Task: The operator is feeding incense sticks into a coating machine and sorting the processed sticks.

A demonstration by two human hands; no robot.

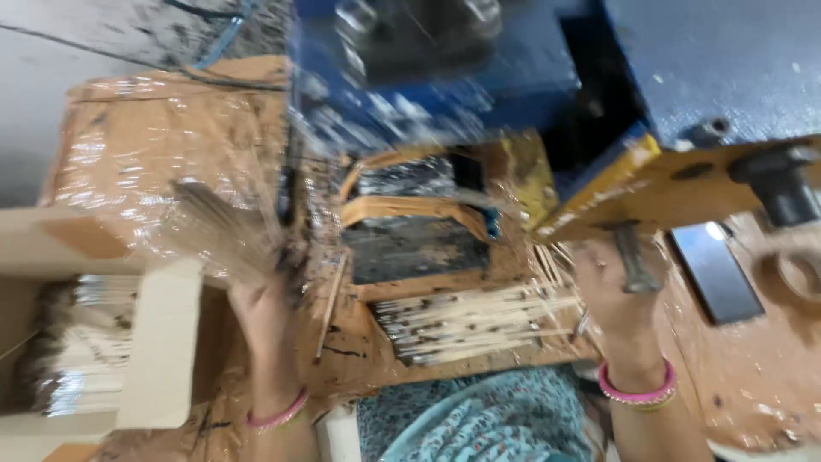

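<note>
Looking down from my head, my left hand is closed around a fanned bundle of coated sticks, lifted above the plastic-wrapped brown surface; the bundle is blurred, so I cannot tell the single sticks apart. A pink bangle sits on that wrist. Left of it stands an open cardboard box with more sticks lying packed inside. My right hand is up under the yellow part of the machine, next to a dark metal lever; whether my fingers grip the lever or only rest against it I cannot tell. That wrist wears pink and yellow bangles. Between my hands a pile of pale bare sticks lies across the brown board in front of the machine's feed opening. The blue machine body fills the top. A dark flat phone lies at the right.
</note>
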